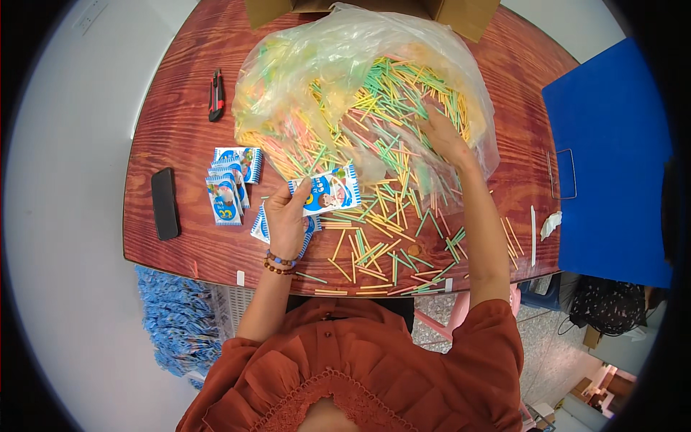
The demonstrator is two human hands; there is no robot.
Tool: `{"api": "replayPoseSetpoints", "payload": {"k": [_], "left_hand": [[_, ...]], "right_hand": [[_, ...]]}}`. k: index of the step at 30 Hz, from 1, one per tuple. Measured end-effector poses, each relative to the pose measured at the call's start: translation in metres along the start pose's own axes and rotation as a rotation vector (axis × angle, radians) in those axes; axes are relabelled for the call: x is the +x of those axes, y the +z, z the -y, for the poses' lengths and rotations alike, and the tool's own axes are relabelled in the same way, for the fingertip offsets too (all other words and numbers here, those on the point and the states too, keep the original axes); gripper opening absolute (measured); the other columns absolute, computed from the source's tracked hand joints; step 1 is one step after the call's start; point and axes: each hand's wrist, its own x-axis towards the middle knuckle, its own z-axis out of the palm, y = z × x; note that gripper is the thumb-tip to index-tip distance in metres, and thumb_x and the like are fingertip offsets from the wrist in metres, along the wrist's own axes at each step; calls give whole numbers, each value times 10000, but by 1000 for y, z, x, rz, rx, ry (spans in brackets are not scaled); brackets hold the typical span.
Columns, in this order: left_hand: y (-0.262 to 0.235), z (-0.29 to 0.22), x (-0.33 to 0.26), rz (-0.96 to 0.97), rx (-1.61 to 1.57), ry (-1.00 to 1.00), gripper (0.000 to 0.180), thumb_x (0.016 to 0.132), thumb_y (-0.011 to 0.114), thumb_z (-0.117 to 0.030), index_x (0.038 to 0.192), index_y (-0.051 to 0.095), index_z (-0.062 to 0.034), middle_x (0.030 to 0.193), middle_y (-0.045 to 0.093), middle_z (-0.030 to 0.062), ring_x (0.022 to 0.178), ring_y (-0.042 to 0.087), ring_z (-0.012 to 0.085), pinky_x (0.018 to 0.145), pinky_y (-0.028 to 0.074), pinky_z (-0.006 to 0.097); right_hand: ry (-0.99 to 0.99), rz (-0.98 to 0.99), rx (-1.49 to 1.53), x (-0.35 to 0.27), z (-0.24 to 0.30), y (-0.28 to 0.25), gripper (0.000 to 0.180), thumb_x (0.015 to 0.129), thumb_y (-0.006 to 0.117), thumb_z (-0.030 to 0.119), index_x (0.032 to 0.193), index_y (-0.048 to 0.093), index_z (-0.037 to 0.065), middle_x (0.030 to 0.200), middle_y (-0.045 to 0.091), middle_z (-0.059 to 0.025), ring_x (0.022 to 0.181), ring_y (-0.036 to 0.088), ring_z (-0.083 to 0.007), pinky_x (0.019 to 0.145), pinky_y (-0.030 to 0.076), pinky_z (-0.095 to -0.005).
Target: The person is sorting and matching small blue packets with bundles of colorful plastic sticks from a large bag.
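My left hand (284, 223) grips a small blue-and-white printed packet (332, 191), thumb on top, over the near edge of the stick pile. Under that hand another blue-and-white packet (260, 227) lies partly covered. My right hand (443, 137) reaches into the right side of a large clear plastic bag (288, 72). Its fingertips are among thin pastel sticks (392, 83) in yellow, green and pink; their grip is hard to make out. Loose sticks (374, 248) are scattered from the bag's mouth to the table's near edge.
Several more packets (225, 200) lie stacked at the left, near a black phone (165, 204) and a red-black utility knife (217, 96). A cardboard box (461, 16) stands behind the bag. A blue board (612, 165) is at the right; blue packets (176, 317) fill a basket below left.
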Motion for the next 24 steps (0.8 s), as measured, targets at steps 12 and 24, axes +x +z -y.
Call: {"api": "replayPoseSetpoints", "payload": {"k": [12, 24], "left_hand": [[1, 0, -3, 6, -18, -4, 102, 903, 639, -77, 943, 692, 1, 863, 682, -2, 726, 570, 13, 630, 443, 178], [2, 0, -4, -6, -36, -32, 110, 908, 627, -66, 952, 686, 16, 874, 686, 25, 731, 591, 32, 635, 472, 187]], "right_hand": [[91, -127, 701, 0, -22, -2, 282, 964, 507, 126, 1208, 522, -12, 1007, 619, -67, 845, 552, -96, 764, 444, -217], [-54, -325, 833, -12, 12, 55, 171, 963, 485, 94, 1123, 522, 45, 1026, 641, -58, 1004, 574, -140, 923, 417, -293]]}}
